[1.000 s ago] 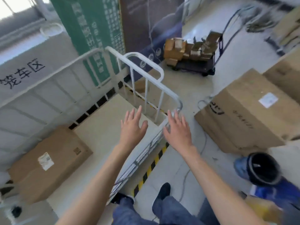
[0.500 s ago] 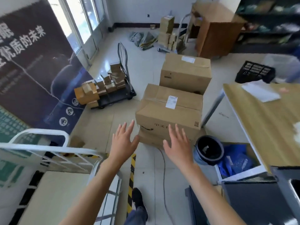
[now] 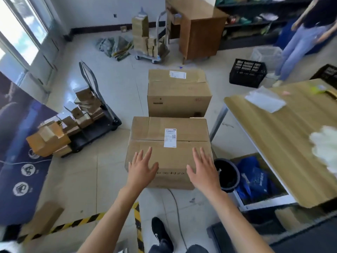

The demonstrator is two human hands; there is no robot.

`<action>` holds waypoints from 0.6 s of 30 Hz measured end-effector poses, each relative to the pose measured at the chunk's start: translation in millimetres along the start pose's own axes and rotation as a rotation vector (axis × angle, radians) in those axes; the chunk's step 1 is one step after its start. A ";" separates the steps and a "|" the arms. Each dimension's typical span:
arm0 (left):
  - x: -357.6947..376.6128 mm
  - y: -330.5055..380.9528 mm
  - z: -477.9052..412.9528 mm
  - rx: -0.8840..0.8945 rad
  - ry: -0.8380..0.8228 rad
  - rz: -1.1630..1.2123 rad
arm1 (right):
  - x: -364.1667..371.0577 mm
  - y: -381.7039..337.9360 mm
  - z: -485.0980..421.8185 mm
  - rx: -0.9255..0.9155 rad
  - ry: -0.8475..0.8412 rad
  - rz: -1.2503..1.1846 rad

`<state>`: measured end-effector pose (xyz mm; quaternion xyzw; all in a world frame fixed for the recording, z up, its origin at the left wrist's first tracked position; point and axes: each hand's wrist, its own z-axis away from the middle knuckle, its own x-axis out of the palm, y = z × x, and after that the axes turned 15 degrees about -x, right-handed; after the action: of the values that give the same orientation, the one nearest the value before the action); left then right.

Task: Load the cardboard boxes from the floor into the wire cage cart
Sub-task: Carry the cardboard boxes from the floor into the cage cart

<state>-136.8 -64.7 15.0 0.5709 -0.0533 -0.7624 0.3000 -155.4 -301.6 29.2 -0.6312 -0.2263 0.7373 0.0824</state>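
While both bare arms reach forward and down, the left hand (image 3: 141, 168) and the right hand (image 3: 203, 169) hover palm-down with fingers spread wide, gripping nothing, over the near edge of a large cardboard box (image 3: 169, 141) that sits on the tiled floor (image 3: 116, 99) straight ahead. Whether either palm actually touches the cardboard cannot be told. A white shipping label (image 3: 170, 137) lies across the taped seam of that box's top, just beyond the fingertips, and handwriting runs along its front face between the two wrists. Directly behind it, almost touching, stands a second cardboard box (image 3: 179, 95) of similar size, its own label (image 3: 177, 74) near the far edge of its top. To the right of the near box a black bucket (image 3: 227, 173) rests on the floor beside a bin holding blue bags (image 3: 255, 178), under the edge of a wood-topped table (image 3: 284, 143). To the left, well apart from the two boxes, a black platform trolley (image 3: 96, 128) carries a heap of small parcels (image 3: 60, 134). Yellow-and-black hazard tape (image 3: 137, 223) marks the floor near the person's black shoe (image 3: 161, 232). Another person's legs (image 3: 299, 44) show at the far right beside a black plastic crate (image 3: 247, 73). No part of the wire cage cart shows in this view.
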 end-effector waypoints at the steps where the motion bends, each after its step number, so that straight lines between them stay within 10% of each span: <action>1: 1.9 4.0 -13.2 0.005 -0.024 -0.021 | -0.3 1.1 -10.7 0.016 -0.004 -0.004; 18: 43.8 -55.8 -176.9 -0.371 -0.090 -0.113 | 63.9 152.1 -119.2 0.340 -0.204 -0.184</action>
<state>-6.7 4.2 -106.0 0.4734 0.1069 -0.7995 0.3539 -27.2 -382.7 -106.4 -0.5070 -0.1626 0.8143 0.2312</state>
